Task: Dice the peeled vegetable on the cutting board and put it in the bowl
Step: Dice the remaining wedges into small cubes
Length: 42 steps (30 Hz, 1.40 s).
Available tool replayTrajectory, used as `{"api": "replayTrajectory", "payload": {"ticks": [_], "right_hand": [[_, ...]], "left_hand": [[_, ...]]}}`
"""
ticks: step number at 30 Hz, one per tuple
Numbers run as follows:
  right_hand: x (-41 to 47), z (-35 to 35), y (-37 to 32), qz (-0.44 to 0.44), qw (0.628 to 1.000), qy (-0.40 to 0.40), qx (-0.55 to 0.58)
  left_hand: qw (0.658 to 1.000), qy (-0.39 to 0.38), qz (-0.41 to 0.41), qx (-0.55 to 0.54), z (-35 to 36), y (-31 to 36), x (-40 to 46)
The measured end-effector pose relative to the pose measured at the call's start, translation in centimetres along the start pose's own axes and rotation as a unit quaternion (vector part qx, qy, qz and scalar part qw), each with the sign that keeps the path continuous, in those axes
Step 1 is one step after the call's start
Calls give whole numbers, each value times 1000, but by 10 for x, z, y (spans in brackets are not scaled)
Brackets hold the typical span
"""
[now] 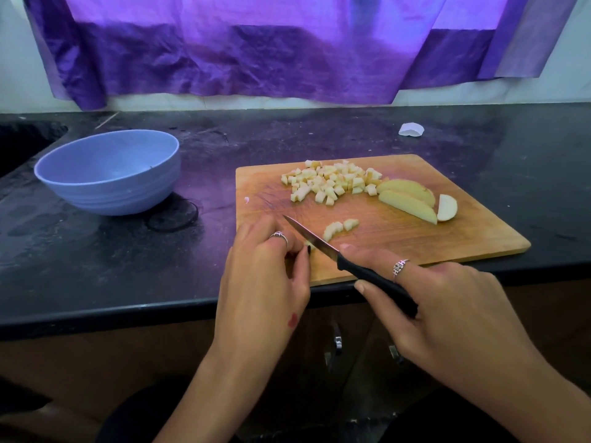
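A wooden cutting board (pixel 447 238) lies on the black counter. A heap of pale diced vegetable (pixel 329 182) sits at its far side, with uncut wedges (pixel 407 199) to the right. A short row of freshly cut pieces (pixel 339 228) lies near the front. My right hand (pixel 431 302) grips a black-handled knife (pixel 377 279), its blade angled up-left across the board's near corner. My left hand (pixel 265 270) pinches a small vegetable piece against the board beside the blade; the piece is mostly hidden by my fingers. The blue bowl (pixel 64 161) stands left of the board.
The counter's front edge (pixel 96 314) runs just under my wrists, with cabinet doors below. A white scrap (pixel 411 129) lies behind the board. A dark ring-shaped thing (pixel 172 215) lies by the bowl's base. Purple curtains hang along the back wall.
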State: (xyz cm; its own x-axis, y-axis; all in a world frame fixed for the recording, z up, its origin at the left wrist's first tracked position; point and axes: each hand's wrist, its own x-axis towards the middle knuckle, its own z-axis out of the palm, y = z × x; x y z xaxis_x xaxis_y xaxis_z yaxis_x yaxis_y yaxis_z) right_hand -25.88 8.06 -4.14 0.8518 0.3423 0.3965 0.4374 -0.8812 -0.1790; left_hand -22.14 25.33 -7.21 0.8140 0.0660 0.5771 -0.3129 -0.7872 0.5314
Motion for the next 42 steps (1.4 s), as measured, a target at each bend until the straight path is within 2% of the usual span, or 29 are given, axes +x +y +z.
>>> {"api": "replayTrajectory", "payload": {"ticks": [5, 12, 19, 27, 36, 42], "right_hand": [[15, 10, -4, 10, 1000, -28, -11], [-3, -4, -2, 19, 999, -20, -30], [-4, -9, -4, 27, 999, -8, 37], [-2, -7, -4, 19, 999, -20, 37], [6, -8, -8, 24, 997, -72, -5], [5, -4, -2, -11, 995, -34, -89]], "left_hand": [[1000, 4, 4, 0, 1, 1, 0], [1000, 7, 0, -11, 0, 0, -1], [999, -14, -26, -31, -2, 0, 3], [999, -33, -14, -40, -5, -3, 3], [999, -29, 17, -38, -5, -5, 5], [999, -26, 19, -34, -2, -6, 4]]}}
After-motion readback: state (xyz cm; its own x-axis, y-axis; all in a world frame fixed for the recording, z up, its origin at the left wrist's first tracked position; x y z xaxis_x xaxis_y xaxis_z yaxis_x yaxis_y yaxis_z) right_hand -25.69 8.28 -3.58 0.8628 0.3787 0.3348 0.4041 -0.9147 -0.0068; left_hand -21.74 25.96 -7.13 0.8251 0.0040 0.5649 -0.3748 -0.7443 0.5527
